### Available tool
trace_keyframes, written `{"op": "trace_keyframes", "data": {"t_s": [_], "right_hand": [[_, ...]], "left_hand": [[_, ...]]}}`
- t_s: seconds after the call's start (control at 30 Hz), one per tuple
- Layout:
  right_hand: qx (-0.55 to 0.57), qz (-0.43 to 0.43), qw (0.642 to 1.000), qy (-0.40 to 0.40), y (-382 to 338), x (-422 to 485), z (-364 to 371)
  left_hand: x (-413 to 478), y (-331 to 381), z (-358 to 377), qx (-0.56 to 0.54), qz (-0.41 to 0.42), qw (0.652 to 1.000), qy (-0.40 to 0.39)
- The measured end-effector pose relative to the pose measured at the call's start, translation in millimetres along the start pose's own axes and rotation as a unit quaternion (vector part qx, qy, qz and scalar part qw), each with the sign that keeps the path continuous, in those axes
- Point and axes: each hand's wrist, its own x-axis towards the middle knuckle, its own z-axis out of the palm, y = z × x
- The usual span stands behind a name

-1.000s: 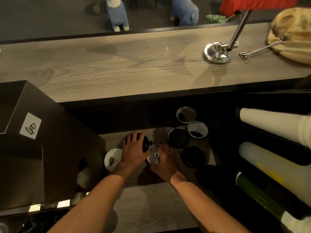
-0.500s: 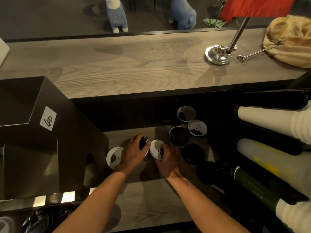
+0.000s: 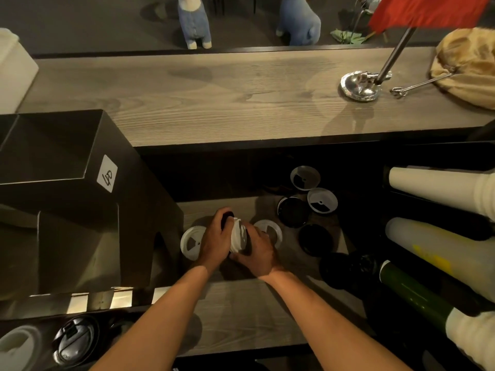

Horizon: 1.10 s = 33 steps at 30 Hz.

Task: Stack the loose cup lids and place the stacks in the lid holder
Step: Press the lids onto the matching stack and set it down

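Woodgrain shelf (image 3: 241, 311), hands (image 3: 215, 242) (image 3: 258, 254) clasp round lid stack (image 3: 237, 236)

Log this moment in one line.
step: stacking | left hand: grips lid stack | right hand: grips same stack | loose: white lid, black lid on shelf

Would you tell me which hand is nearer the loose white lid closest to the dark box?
Left. The left hand sits right beside that white lid, overlapping its edge; the right hand is farther right, beyond the lid stack both hands grip.
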Motion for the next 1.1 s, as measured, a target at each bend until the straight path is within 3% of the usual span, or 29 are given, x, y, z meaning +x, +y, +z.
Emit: {"op": "trace_keyframes", "data": {"t_s": [0.13, 0.27, 0.4, 0.6, 0.7, 0.97, 1.1], "right_hand": [[0.079, 0.023, 0.997, 0.005, -10, -3, -3], [0.108, 0.041, 0.993, -0.017, -25, -10, -18], [0.105, 0.006, 0.994, -0.037, -30, -24, -31], [0.057, -0.021, 0.993, -0.102, -52, -44, -42], [0.069, -0.033, 0.988, -0.136, -69, -55, -44], [0.069, -0.036, 0.99, -0.119, -96, -88, -22], [0.019, -0.073, 0.99, -0.122, -104, -107, -12]], "left_hand": [[-8, 3, -10, -0.165, -0.09, 0.982, 0.029], [-17, 15, -20, -0.38, -0.209, 0.901, -0.002], [-45, 37, -31, -0.514, -0.234, 0.822, -0.07], [-85, 47, -52, -0.464, -0.276, 0.837, -0.088], [-101, 43, -64, -0.487, -0.275, 0.824, -0.091], [-140, 28, -90, -0.497, -0.269, 0.823, -0.05], [-151, 16, -98, -0.484, -0.273, 0.828, -0.068]]}}
